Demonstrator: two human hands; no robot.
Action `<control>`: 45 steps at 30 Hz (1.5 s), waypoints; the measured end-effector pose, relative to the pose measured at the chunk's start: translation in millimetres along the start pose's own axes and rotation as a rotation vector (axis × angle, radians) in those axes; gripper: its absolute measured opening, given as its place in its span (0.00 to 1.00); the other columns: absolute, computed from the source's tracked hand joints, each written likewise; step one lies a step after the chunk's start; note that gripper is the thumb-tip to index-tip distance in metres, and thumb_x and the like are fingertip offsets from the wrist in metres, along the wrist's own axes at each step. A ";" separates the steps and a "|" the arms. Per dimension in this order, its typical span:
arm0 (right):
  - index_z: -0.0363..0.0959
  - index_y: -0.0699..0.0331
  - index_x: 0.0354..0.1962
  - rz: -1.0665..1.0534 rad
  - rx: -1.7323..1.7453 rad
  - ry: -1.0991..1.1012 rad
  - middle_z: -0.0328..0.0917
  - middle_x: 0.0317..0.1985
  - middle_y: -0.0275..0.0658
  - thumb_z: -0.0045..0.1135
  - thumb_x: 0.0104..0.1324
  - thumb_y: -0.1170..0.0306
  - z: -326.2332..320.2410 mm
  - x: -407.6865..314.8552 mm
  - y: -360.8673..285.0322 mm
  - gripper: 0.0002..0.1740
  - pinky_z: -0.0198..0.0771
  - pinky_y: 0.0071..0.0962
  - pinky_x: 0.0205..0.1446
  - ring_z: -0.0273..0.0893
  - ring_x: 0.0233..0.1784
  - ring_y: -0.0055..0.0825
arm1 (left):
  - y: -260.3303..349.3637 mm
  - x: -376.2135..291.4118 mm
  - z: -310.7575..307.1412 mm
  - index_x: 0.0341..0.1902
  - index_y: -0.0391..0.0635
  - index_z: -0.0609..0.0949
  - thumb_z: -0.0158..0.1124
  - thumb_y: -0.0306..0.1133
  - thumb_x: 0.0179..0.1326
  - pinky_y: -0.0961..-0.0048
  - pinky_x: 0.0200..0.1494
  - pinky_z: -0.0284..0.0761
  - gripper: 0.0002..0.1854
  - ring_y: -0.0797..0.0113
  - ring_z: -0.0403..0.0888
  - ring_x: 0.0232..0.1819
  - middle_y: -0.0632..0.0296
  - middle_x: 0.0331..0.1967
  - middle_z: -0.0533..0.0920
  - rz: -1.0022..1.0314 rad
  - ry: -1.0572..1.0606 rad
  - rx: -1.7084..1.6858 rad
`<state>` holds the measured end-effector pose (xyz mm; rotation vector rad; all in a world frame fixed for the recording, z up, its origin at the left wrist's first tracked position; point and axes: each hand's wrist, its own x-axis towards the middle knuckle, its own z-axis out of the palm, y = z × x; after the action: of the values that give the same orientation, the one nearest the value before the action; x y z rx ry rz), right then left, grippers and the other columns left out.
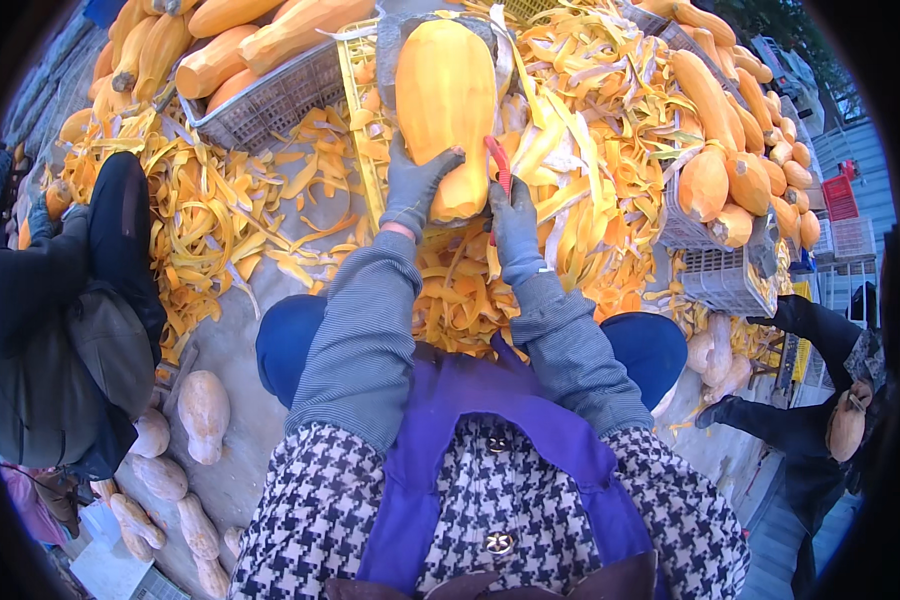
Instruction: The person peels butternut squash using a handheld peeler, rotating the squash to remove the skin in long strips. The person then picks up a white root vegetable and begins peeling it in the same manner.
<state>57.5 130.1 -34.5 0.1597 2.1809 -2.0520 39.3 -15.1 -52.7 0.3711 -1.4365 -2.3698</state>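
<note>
A large peeled butternut squash (446, 97) lies in front of me with its narrow end towards me, resting over a yellow plastic crate (367, 142). My left hand (414, 184), in a grey glove, grips the left side of its narrow end, thumb across the top. In my gloved right hand (513, 221) is a red-handled peeler (499, 165), held upright along the right side of the squash. Its blade is hard to make out. Loose orange peel strips (465, 292) lie below the squash, between my knees.
Peel heaps (210, 217) spread left and right. A grey crate (270, 105) of peeled squashes stands at the upper left, another crate (694, 217) at the right. Unpeeled squashes (204, 412) lie on the floor. One person (60, 337) sits at the left; another (810, 427) is at the right.
</note>
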 end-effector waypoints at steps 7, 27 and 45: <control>0.61 0.69 0.55 -0.365 -0.307 0.055 0.75 0.42 0.49 0.51 0.65 0.65 -9.6 -14.5 -10.0 0.24 0.72 0.32 0.45 0.77 0.40 0.35 | -11.4 0.0 -7.1 0.58 0.37 0.69 0.62 0.39 0.60 0.69 0.49 0.78 0.26 0.62 0.79 0.48 0.56 0.47 0.78 -0.348 -0.063 -0.488; 0.67 0.54 0.58 -0.406 -0.822 -0.202 0.76 0.49 0.52 0.42 0.67 0.56 33.7 184.5 -143.6 0.24 0.67 0.32 0.57 0.74 0.53 0.44 | 11.8 -23.3 19.0 0.71 0.38 0.47 0.58 0.49 0.61 0.63 0.66 0.57 0.45 0.46 0.58 0.67 0.39 0.66 0.55 0.148 0.170 0.719; 0.57 0.54 0.65 -0.103 0.081 -0.081 0.65 0.22 0.28 0.43 0.71 0.61 -45.4 -5.7 2.2 0.26 0.52 0.12 0.15 0.55 0.15 0.10 | 7.6 -24.2 20.9 0.70 0.34 0.51 0.57 0.42 0.63 0.66 0.67 0.54 0.40 0.49 0.57 0.67 0.39 0.66 0.57 0.212 0.217 0.614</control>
<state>62.1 175.6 -33.0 -0.0279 2.1016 -2.1618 54.2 8.6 -35.4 0.5705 -1.9557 -1.6290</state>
